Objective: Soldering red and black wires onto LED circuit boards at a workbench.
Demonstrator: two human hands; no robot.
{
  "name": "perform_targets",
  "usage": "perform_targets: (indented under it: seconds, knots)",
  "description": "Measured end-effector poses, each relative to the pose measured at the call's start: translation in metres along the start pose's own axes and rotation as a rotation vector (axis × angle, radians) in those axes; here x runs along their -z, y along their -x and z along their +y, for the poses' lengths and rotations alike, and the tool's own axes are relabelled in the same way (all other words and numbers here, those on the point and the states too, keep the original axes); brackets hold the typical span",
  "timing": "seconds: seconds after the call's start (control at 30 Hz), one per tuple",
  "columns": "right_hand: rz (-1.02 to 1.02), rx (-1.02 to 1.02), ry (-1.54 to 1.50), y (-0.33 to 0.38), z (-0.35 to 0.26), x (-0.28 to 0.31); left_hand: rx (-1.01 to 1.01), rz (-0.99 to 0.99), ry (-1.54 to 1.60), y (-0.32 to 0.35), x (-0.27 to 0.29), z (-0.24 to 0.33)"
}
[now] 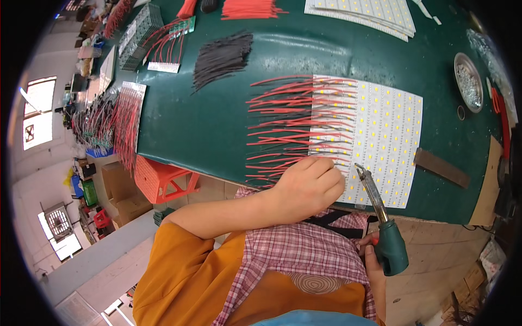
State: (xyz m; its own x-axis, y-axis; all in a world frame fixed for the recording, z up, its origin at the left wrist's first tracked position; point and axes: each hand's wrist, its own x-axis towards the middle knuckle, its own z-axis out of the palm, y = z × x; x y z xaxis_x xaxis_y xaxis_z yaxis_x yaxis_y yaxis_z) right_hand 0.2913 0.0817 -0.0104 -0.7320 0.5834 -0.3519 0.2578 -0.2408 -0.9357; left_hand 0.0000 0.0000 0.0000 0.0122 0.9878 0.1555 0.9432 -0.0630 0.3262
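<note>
Two hands work at the near edge of the green table (pixel 228 125): the left hand (pixel 310 185) rests curled on the white LED panel (pixel 380 141), fingertips pinched together at a thin wire end, while the right hand (pixel 374 255) is wrapped around the green handle of a soldering iron (pixel 380 217), its metal tip hovering just above the panel's near rows. Red and black wires (pixel 283 125) fan from the panel's left edge onto bare mat; a dark flat bar (pixel 441 168) lies just beside its right edge and a round metal dish (pixel 468 81) sits well apart

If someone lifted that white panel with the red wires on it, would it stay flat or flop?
The white LED panel looks thin and sheet-like, so it would probably flex. The red wires fan loosely off its left edge and would likely dangle. It seems light.
</note>
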Motion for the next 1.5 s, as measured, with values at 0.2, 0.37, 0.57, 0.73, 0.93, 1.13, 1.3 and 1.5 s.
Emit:
perform_targets:
  seconds: [0.2,0.37,0.57,0.73,0.93,1.13,1.3,1.5]
  knots:
    - [0.038,0.003,0.041,-0.007,-0.005,0.001,0.223,0.263,0.009,0.002,0.052,-0.113]
    - [0.096,-0.002,-0.053,-0.007,-0.004,-0.008,0.417,0.357,-0.321,-0.019,0.080,-0.226]
    - [0.116,-0.004,0.029,-0.004,-0.004,-0.008,0.393,0.265,-0.317,-0.014,0.075,-0.258]
    - [0.076,0.085,0.324,-0.002,0.012,0.000,0.453,0.254,-0.249,-0.008,0.082,-0.264]
    - [0.026,-0.049,0.269,0.009,0.014,-0.001,0.533,0.284,-0.201,-0.006,0.075,-0.258]
    - [0.177,-0.055,0.284,0.007,0.007,-0.011,0.164,0.138,-0.652,-0.024,0.099,-0.202]
    - [0.029,-0.086,0.305,0.008,0.011,-0.003,-0.162,-0.162,-0.953,-0.032,0.077,-0.159]
    - [0.115,0.005,0.540,0.015,0.010,-0.003,0.209,-0.094,-0.793,-0.036,0.088,-0.127]
